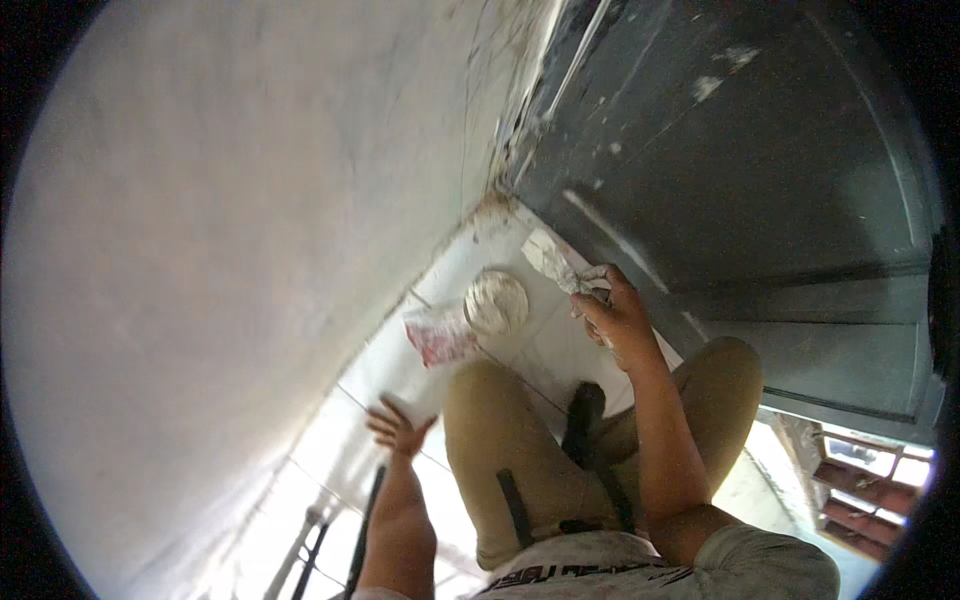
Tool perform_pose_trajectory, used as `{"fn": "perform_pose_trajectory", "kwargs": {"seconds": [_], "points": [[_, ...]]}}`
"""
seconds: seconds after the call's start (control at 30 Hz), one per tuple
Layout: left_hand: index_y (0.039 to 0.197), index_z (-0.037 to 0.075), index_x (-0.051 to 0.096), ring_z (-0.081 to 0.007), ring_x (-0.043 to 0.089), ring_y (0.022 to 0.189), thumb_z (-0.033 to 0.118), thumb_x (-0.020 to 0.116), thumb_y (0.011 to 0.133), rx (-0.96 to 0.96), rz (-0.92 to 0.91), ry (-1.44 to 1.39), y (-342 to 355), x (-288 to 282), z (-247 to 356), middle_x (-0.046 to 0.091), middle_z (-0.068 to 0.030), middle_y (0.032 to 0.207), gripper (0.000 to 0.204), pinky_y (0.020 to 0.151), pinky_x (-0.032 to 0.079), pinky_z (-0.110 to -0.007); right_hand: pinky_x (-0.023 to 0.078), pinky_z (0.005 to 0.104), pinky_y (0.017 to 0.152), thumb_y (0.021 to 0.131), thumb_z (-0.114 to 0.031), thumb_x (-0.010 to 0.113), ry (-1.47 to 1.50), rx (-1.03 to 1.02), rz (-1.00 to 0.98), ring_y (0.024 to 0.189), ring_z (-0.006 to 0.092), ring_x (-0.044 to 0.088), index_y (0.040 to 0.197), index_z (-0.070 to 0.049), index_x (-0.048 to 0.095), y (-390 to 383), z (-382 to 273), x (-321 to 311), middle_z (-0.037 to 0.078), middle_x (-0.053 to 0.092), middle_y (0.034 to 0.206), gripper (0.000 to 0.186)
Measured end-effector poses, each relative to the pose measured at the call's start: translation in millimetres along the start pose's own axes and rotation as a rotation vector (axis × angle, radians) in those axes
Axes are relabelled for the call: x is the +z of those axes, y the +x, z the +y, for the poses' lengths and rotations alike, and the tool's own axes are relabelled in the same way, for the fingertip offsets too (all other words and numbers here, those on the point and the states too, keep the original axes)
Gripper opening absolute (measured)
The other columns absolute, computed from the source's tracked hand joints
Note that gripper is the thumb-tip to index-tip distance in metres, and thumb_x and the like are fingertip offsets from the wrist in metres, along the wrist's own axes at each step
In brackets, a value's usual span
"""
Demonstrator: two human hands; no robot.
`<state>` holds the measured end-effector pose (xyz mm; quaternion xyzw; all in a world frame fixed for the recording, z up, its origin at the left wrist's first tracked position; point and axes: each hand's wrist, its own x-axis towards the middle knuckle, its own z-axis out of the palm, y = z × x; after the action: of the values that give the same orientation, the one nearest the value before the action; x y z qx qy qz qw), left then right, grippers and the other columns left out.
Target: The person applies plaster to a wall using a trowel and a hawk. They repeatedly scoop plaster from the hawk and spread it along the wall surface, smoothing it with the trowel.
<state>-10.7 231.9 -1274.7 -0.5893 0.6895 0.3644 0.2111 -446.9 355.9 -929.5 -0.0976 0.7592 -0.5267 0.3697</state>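
My right hand point(616, 318) is closed round the handle of a putty knife point(548, 256), whose broad blade is smeared with white paste. The blade points up and left, close to the foot of the dark door. Left of it, on the white tiles, stands a round tub point(496, 303) of white paste. A crumpled white and red plastic packet point(438, 336) lies beside the tub. My left hand point(400, 428) is held out over the floor near the wall, fingers spread and holding nothing. White smears show on my right fingers.
A pale plastered wall point(250, 200) rises on the left and meets a dark grey door point(760, 170) in a corner. White smears mark the door. Dark and pale rods point(310, 535) stand at the lower left. My bent knees are close to the tub, and a brown slatted window point(865, 490) is at lower right.
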Motion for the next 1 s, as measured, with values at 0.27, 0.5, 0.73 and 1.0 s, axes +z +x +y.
{"fn": "perform_pose_trajectory", "kwargs": {"seconds": [0.27, 0.5, 0.73, 1.0], "points": [[0.161, 0.023, -0.029, -0.0590, -0.037, 0.144, 0.075, 0.082, 0.070, -0.054, 0.020, -0.055, -28.2, -15.4, 8.5, -0.040, -0.0297, 0.160, 0.153, 0.112, -0.009, -0.080, 0.049, 0.0310, 0.056, 0.087, -0.024, 0.071, -0.160, 0.356, -0.161, 0.079, 0.0164, 0.065, 0.102, -0.007, 0.057, 28.0, 100.6, 9.0, 0.012, 0.067, 0.090, 0.027], [0.161, 0.024, -0.030, -0.0569, -0.038, 0.144, 0.076, 0.082, 0.069, -0.078, 0.004, -0.073, -31.7, -18.4, 11.2, -0.040, -0.0286, 0.161, 0.153, 0.113, -0.010, -0.078, 0.035, 0.0337, 0.040, 0.088, -0.014, 0.071, -0.093, 0.430, -0.110, 0.048, 0.0165, 0.053, 0.094, -0.005, 0.057, 58.5, 181.2, 38.4, 0.009, 0.061, 0.073, 0.017], [0.160, 0.026, -0.031, -0.0561, -0.039, 0.144, 0.075, 0.083, 0.068, -0.091, 0.000, -0.064, -31.9, -17.9, 11.9, -0.041, -0.0275, 0.161, 0.154, 0.114, -0.011, -0.077, 0.033, 0.0283, 0.042, 0.092, -0.019, 0.073, 0.150, 0.480, -0.080, 0.050, 0.0134, 0.050, 0.101, -0.009, 0.059, 47.4, 238.7, 51.5, 0.006, 0.062, 0.078, 0.019], [0.160, 0.026, -0.032, -0.0563, -0.039, 0.144, 0.074, 0.084, 0.068, -0.097, 0.001, -0.080, -31.6, -17.7, 12.4, -0.042, -0.0277, 0.160, 0.156, 0.114, -0.012, -0.076, 0.037, 0.0265, 0.051, 0.091, -0.025, 0.080, 0.332, 0.526, -0.039, 0.060, 0.0128, 0.054, 0.113, -0.009, 0.060, 38.8, 236.6, 78.5, 0.001, 0.060, 0.085, 0.034]]}}
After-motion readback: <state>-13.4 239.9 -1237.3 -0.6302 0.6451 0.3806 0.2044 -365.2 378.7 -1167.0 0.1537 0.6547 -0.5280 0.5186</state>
